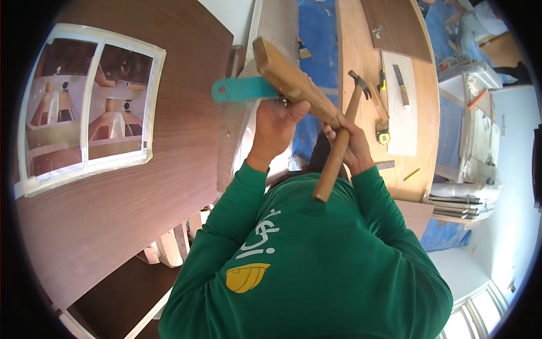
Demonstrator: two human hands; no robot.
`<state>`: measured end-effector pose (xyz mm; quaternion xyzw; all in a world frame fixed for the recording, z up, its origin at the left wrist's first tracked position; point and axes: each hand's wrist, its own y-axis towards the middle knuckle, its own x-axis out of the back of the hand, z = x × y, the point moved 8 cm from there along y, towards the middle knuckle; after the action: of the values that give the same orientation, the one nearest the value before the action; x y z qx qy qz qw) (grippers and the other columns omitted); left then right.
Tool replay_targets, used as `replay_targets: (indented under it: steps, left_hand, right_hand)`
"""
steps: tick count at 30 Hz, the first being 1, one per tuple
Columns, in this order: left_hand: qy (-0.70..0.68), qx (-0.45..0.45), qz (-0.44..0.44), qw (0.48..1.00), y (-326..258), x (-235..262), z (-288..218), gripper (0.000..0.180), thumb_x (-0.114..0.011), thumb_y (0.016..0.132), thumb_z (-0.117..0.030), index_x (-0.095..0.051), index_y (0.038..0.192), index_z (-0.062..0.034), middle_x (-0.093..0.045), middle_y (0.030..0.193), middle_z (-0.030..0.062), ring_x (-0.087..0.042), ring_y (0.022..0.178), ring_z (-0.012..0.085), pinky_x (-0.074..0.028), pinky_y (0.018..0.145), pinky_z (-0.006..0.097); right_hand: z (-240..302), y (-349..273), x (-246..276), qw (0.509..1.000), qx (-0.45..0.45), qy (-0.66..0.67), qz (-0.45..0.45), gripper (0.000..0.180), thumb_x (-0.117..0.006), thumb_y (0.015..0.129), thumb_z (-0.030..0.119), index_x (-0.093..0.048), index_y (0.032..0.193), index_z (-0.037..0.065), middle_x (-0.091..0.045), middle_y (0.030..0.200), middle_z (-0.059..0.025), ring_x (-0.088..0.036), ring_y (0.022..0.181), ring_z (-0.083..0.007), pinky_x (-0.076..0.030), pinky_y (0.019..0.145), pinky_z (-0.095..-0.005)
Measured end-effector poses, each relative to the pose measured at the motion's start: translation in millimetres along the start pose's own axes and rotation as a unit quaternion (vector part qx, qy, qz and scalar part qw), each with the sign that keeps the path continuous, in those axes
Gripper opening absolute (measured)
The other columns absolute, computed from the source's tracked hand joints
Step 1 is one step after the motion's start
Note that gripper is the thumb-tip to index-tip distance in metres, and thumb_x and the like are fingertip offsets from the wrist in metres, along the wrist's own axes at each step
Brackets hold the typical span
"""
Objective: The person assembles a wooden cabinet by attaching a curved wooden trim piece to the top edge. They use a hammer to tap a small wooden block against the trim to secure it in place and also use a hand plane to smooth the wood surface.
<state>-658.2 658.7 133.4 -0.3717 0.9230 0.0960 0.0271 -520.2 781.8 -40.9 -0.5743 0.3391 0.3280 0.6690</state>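
Observation:
A long brown wooden block [305, 85] is tilted in front of my chest. My left hand [276, 127] is closed on its underside, thumb against the wood. A flat turquoise strip [243, 89] with a round hole near its end sticks out leftward from behind the block; how the two join is hidden. My right hand [355, 147] is wrapped around the wooden handle of a claw hammer [332, 166], close to the block's lower end. The hammer's metal head points away from me, and the handle's butt hangs toward my chest.
A wooden workbench [420, 169] on the right carries a yellow tape measure [383, 137], a dark-bladed tool [401, 85], a pencil [411, 174] and a brown panel [398, 28]. A large brown board [186, 101] with taped pictures [90, 101] stands left. A brush [304, 50] lies on blue sheeting [319, 34].

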Motion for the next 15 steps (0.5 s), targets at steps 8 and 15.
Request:
replay_targets:
  steps: [8,15]
  left_hand:
    - [-0.300,0.094,0.033,0.949,28,4,20,0.056,-0.063,0.115,-0.033,-0.048,0.154,0.0038,-0.062,0.149,0.0178,-0.060,0.140,0.0315,-0.048,0.118,0.052]
    - [-0.313,0.120,-0.041,0.941,42,7,20,0.054,-0.056,0.117,-0.039,-0.052,0.154,0.0000,-0.060,0.152,0.0194,-0.058,0.143,0.0342,-0.047,0.120,0.056]
  right_hand:
    - [19,-43,-59,0.977,-0.004,-0.131,0.168,0.076,-0.070,0.107,0.025,-0.034,0.165,-0.008,-0.066,0.128,-0.0273,-0.078,0.092,-0.0335,-0.067,0.066,-0.0310]
    - [30,-55,-97,0.954,0.090,-0.228,0.172,0.077,-0.077,0.099,0.021,-0.043,0.158,-0.015,-0.071,0.114,-0.0210,-0.077,0.085,-0.0259,-0.063,0.067,-0.0283]
